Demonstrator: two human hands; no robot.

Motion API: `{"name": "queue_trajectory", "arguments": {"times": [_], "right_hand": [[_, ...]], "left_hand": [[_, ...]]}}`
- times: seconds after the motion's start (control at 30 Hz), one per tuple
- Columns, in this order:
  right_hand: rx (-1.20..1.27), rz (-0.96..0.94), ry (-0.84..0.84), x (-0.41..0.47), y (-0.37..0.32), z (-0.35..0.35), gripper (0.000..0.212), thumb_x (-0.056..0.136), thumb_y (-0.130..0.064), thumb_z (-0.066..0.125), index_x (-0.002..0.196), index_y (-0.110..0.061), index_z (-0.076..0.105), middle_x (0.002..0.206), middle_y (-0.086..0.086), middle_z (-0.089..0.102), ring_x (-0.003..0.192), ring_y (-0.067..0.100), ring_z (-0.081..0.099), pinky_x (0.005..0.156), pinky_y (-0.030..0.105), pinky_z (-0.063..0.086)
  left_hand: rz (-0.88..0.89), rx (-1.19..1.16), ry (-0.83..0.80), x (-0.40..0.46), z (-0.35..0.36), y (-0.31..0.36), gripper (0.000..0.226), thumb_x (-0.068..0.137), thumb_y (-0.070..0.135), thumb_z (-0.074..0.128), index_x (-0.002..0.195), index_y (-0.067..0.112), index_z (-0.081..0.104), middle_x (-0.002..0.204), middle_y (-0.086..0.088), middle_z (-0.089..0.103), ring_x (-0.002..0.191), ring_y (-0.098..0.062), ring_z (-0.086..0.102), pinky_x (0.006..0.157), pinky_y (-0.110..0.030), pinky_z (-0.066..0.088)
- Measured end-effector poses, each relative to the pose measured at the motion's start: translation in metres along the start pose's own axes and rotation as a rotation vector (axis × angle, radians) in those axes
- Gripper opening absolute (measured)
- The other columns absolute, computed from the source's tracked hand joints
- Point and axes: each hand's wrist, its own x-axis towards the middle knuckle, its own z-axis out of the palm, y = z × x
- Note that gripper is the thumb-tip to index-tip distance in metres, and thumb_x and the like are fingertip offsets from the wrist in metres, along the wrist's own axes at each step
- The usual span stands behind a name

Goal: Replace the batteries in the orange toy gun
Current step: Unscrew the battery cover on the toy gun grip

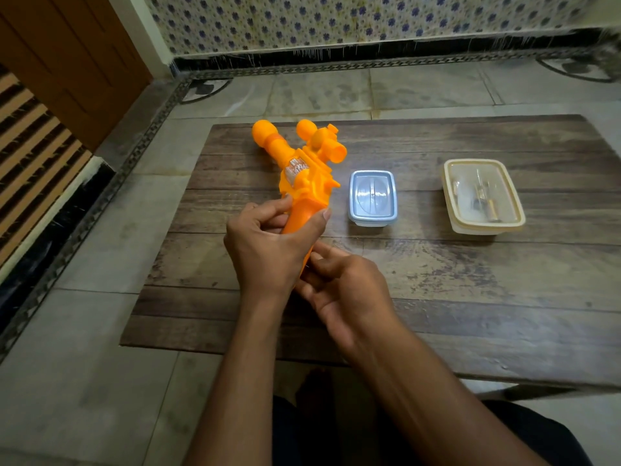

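Observation:
The orange toy gun (302, 169) is held above the left part of the wooden table (437, 274), barrel pointing away from me. My left hand (265, 250) is wrapped around its grip, thumb and fingers closed on it. My right hand (342, 284) is at the bottom end of the grip, fingertips touching the orange plastic there; that end is mostly hidden by both hands. A cream-lidded clear box (484, 196) at the right holds batteries and small metal parts, seen through its lid.
A small clear box with a blue lid (373, 198) stands just right of the gun. The low table sits on a tiled floor (100, 364), with a patterned wall (336, 21) behind and a wooden door (67, 62) at the left. My legs are under the table's near edge.

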Motion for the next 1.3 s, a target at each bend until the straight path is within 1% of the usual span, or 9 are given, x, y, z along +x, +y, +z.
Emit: {"name": "queue_trajectory", "arguments": {"times": [0.23,0.37,0.63,0.83,0.93,1.07,1.13,1.2,1.3], "right_hand": [[0.003,-0.025,-0.009,0.0,0.001,0.0,0.046,0.093,0.014,0.031,0.122,0.008,0.066,0.123,0.026,0.071,0.116,0.036,0.068,0.1,0.045,0.055],[0.012,-0.049,0.005,0.001,0.002,0.0,0.046,0.092,0.014,0.031,0.125,0.011,0.064,0.122,0.027,0.071,0.119,0.039,0.067,0.098,0.044,0.056],[0.08,-0.038,0.082,0.001,0.0,0.001,0.046,0.089,0.015,0.03,0.119,0.013,0.065,0.116,0.032,0.071,0.101,0.037,0.07,0.088,0.043,0.059],[0.13,-0.011,0.091,0.002,-0.001,-0.001,0.045,0.083,0.014,0.03,0.11,0.013,0.067,0.099,0.025,0.076,0.081,0.031,0.075,0.079,0.042,0.063],[0.076,-0.057,0.13,0.003,-0.001,-0.001,0.043,0.081,0.02,0.033,0.107,0.015,0.067,0.105,0.026,0.076,0.082,0.03,0.074,0.079,0.043,0.062],[-0.033,-0.116,0.136,0.004,-0.001,-0.001,0.04,0.079,0.029,0.037,0.095,0.013,0.07,0.098,0.02,0.079,0.083,0.029,0.074,0.082,0.042,0.061],[-0.113,-0.15,0.136,0.003,-0.001,-0.001,0.039,0.082,0.027,0.043,0.102,0.012,0.072,0.1,0.023,0.078,0.082,0.028,0.073,0.082,0.041,0.062],[-0.21,-0.217,0.127,0.001,-0.002,0.0,0.036,0.086,0.023,0.048,0.106,0.008,0.074,0.094,0.024,0.078,0.077,0.027,0.074,0.07,0.038,0.065],[-0.406,-0.352,0.146,-0.003,-0.003,-0.002,0.035,0.087,0.017,0.055,0.106,0.0,0.078,0.085,0.015,0.079,0.073,0.023,0.076,0.065,0.03,0.061]], "left_hand": [[-0.009,0.016,0.005,0.0,0.0,0.0,0.064,0.057,0.057,0.093,0.106,0.018,0.083,0.089,-0.003,0.078,0.076,-0.014,0.076,0.067,-0.031,0.063],[0.012,0.038,0.01,0.0,0.001,0.0,0.063,0.058,0.054,0.095,0.106,0.016,0.083,0.089,-0.003,0.078,0.075,-0.012,0.075,0.065,-0.025,0.061],[0.046,0.077,-0.001,-0.002,0.001,0.003,0.06,0.06,0.047,0.097,0.108,0.015,0.082,0.09,-0.002,0.076,0.073,-0.003,0.073,0.064,-0.016,0.057],[0.004,0.069,-0.002,-0.004,0.001,0.006,0.059,0.059,0.05,0.097,0.107,0.019,0.082,0.087,-0.001,0.076,0.073,-0.007,0.074,0.067,-0.03,0.063],[-0.021,0.07,-0.001,-0.004,0.001,0.008,0.056,0.059,0.052,0.096,0.105,0.024,0.082,0.08,0.004,0.074,0.069,-0.009,0.073,0.067,-0.035,0.063],[-0.039,0.039,0.002,-0.007,-0.002,0.014,0.042,0.062,0.045,0.099,0.097,0.037,0.077,0.062,0.02,0.069,0.058,-0.001,0.067,0.064,-0.035,0.062],[-0.05,0.005,0.026,-0.006,-0.003,0.011,0.04,0.064,0.043,0.099,0.097,0.032,0.078,0.064,0.019,0.071,0.06,-0.004,0.072,0.063,-0.04,0.064],[-0.066,-0.036,0.064,-0.006,-0.004,0.011,0.048,0.065,0.046,0.098,0.101,0.02,0.082,0.071,0.009,0.076,0.065,-0.012,0.076,0.065,-0.045,0.065],[-0.071,-0.017,0.095,-0.009,-0.005,0.012,0.052,0.067,0.05,0.096,0.104,0.017,0.082,0.076,0.006,0.077,0.069,-0.009,0.076,0.07,-0.042,0.064]]}}
